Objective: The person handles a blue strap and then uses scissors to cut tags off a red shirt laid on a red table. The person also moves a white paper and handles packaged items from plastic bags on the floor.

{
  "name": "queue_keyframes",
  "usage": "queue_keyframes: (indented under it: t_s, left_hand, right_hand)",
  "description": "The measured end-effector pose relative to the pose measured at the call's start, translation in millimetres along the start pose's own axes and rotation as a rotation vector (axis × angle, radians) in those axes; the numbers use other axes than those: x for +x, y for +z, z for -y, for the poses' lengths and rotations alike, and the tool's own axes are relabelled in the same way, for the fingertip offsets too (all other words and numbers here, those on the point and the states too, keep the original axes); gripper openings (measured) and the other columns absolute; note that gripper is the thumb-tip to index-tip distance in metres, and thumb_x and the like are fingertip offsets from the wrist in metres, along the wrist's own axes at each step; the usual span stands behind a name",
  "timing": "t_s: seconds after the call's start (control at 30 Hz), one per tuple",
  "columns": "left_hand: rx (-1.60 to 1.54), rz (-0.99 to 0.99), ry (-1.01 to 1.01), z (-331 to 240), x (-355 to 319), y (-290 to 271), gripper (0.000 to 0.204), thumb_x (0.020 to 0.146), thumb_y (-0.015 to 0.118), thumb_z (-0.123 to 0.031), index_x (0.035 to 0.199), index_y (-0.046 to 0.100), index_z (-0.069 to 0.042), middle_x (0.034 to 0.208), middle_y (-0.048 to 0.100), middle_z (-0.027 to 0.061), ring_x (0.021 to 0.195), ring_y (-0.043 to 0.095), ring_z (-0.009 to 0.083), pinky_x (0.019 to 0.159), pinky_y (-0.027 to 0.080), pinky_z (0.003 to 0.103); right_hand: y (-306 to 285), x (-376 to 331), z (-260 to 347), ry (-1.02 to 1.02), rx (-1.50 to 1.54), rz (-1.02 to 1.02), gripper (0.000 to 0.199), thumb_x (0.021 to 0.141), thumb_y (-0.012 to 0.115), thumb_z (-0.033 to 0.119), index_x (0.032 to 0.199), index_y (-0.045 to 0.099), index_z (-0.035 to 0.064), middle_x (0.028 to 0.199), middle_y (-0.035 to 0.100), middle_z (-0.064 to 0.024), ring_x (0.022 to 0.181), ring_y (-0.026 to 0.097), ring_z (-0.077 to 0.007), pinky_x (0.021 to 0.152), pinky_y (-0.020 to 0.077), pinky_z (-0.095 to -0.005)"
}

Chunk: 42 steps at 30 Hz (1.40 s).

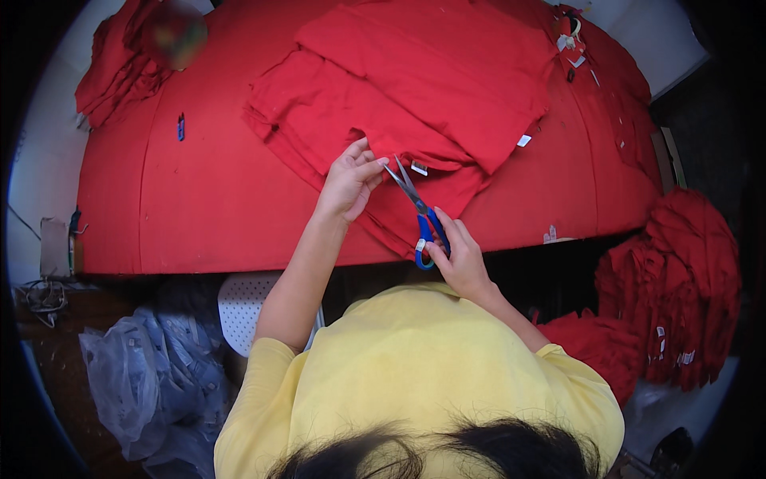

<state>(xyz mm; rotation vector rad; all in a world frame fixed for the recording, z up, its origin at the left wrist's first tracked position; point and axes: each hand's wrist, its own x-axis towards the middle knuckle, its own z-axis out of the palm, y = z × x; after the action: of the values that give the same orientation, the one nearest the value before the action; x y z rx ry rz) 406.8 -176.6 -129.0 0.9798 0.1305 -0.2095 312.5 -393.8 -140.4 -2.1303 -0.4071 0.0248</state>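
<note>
In the head view, the step in hand looks like trimming at the edge of a red garment (423,80), which lies loosely spread across the desk (207,207) in front of the person. The scissors (422,207) have their blades parted, the tips right at the left thumb, with a white tag (419,168) just to the right of them. The next move seems to call for holding the edge steady and bringing the 2 blades together without nicking cloth, tag or fingertip.

The left hand (353,180) reaches up from the lower left, palm turned inward, thumb and forefinger drawn together beside a raised fold; whether that grip has cloth or thread in it, I cannot tell. The right hand (461,254) comes in from the lower right, its grip wrapped around the blue handles, aiming the blades up and to the left.
</note>
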Motion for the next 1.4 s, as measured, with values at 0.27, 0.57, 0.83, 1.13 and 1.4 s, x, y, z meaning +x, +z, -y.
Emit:
queue_keyframes:
  t_s: [0.27, 0.57, 0.83, 1.13, 1.4]
  left_hand:
    - [-0.031, -0.092, 0.052, 12, 1, 9, 0.044, 0.085, 0.053, 0.005, 0.128, 0.044, -0.001, 0.105, 0.062, 0.0066, 0.095, 0.062, 0.0135, 0.077, 0.053, 0.027]
    - [-0.076, -0.124, 0.068, 13, -2, 13, 0.042, 0.086, 0.052, 0.006, 0.127, 0.046, -0.003, 0.104, 0.062, 0.0045, 0.094, 0.062, 0.0115, 0.076, 0.053, 0.026]
    - [-0.036, -0.122, 0.098, 8, -8, 23, 0.04, 0.086, 0.053, 0.006, 0.125, 0.049, -0.003, 0.108, 0.063, 0.006, 0.093, 0.062, 0.0115, 0.076, 0.053, 0.026]
    - [-0.036, -0.125, 0.081, 10, -10, 24, 0.039, 0.085, 0.054, 0.006, 0.123, 0.05, -0.003, 0.107, 0.063, 0.0065, 0.094, 0.062, 0.0128, 0.078, 0.053, 0.026]
    - [-0.069, -0.13, 0.051, 5, -14, 28, 0.051, 0.08, 0.063, 0.005, 0.126, 0.044, -0.003, 0.107, 0.059, 0.0049, 0.098, 0.059, 0.0144, 0.083, 0.051, 0.029]
  right_hand:
    - [6, 2, -1, -0.042, -0.044, -0.025, 0.056, 0.087, 0.061, 0.01, 0.136, 0.036, -0.0039, 0.091, 0.052, -0.0144, 0.072, 0.06, -0.0217, 0.068, 0.0494, -0.0338]
    - [7, 4, -2, -0.081, -0.021, -0.059, 0.058, 0.087, 0.061, 0.009, 0.137, 0.034, -0.0039, 0.093, 0.053, -0.0157, 0.074, 0.06, -0.0236, 0.068, 0.0494, -0.0345]
    - [5, 4, 4, -0.079, -0.018, -0.045, 0.058, 0.087, 0.06, 0.009, 0.137, 0.034, -0.004, 0.092, 0.052, -0.0163, 0.075, 0.058, -0.0254, 0.069, 0.0479, -0.0348]
    - [4, 5, 3, 0.02, 0.081, 0.012, 0.053, 0.09, 0.054, 0.009, 0.138, 0.034, -0.0036, 0.09, 0.051, -0.0168, 0.08, 0.056, -0.0293, 0.075, 0.0446, -0.0366]
    - [9, 3, 0, 0.1, 0.246, 0.014, 0.048, 0.091, 0.05, 0.005, 0.138, 0.038, 0.0002, 0.092, 0.052, -0.0131, 0.072, 0.06, -0.0193, 0.068, 0.0479, -0.0305]
